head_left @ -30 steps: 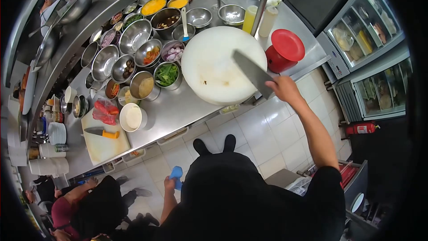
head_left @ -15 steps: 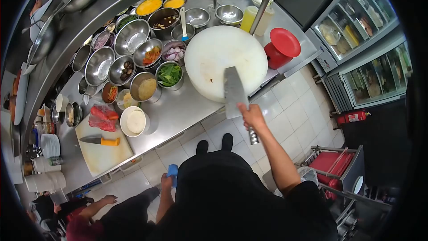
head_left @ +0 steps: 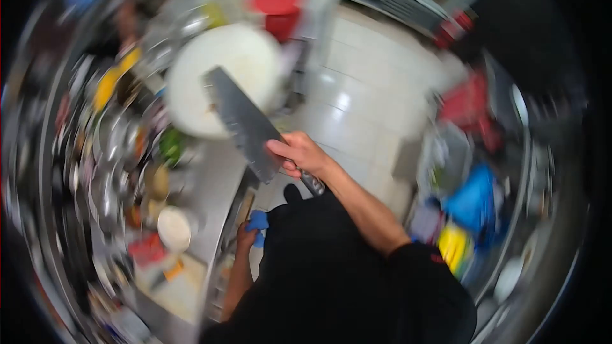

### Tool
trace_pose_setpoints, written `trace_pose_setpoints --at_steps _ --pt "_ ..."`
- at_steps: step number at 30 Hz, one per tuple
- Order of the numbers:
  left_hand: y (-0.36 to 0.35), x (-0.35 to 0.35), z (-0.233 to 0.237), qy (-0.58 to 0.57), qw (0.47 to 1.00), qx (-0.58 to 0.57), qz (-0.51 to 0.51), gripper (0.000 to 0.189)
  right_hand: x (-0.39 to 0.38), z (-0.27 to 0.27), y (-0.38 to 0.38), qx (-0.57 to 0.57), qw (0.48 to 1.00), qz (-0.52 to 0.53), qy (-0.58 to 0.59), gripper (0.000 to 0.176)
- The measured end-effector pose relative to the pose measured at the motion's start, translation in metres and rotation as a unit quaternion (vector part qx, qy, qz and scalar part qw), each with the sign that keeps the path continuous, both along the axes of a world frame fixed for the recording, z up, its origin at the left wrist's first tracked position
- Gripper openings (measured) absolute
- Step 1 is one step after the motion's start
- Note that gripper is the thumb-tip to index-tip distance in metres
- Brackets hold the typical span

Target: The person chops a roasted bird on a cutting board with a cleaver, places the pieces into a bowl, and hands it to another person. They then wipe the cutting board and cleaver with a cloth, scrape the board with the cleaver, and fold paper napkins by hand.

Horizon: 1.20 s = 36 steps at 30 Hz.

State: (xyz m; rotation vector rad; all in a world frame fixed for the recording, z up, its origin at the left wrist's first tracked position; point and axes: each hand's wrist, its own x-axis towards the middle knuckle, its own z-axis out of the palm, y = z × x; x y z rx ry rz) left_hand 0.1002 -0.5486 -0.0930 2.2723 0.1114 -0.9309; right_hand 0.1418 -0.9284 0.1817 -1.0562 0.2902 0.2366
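Observation:
My right hand (head_left: 298, 154) grips the handle of a large cleaver (head_left: 245, 124), its wide grey blade pointing up and left over the edge of a round white chopping block (head_left: 185, 89). Low beside the counter's front edge, my left hand (head_left: 246, 236) is closed on a blue cloth (head_left: 257, 224). Left of the block, blurred by motion, are a bowl of green leaves (head_left: 171, 145) and a white tub (head_left: 174, 228). An orange-handled knife (head_left: 171, 271) lies on a cutting board (head_left: 191, 286) at the lower left.
A red container (head_left: 280, 9) stands behind the block. Several metal bowls (head_left: 111, 127) line the counter at left. At right are a bin (head_left: 446, 153), a blue bag (head_left: 473, 200) and a yellow item (head_left: 452, 245). A fire extinguisher (head_left: 454, 28) is by the fridge.
The view has swung to the right, so the counter and block appear farther left and blurred. The cleaver is now nearer my body and more slanted. Both hands keep their hold.

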Motion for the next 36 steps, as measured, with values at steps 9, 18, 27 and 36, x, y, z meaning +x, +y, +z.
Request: trace_pose_setpoints --at_steps 9,18,27,36 --pt "-0.011 0.041 -0.021 0.03 0.948 0.078 -0.308 0.032 -0.327 0.027 -0.167 -0.271 0.818 -0.503 0.061 0.022" --pt "-0.193 0.075 0.039 0.043 0.941 -0.137 -0.306 0.029 -0.476 -0.313 -0.223 -0.365 0.628 -0.432 0.535 0.025" --pt "-0.357 0.075 0.15 0.101 0.925 -0.217 -0.296 0.052 -0.322 -0.184 -0.237 -0.246 0.798 -0.437 0.335 0.03" --pt "-0.461 0.133 0.274 0.221 0.524 -0.822 -0.021 0.063 -0.178 0.025 -0.27 -0.359 0.877 -0.319 -0.019 0.015"
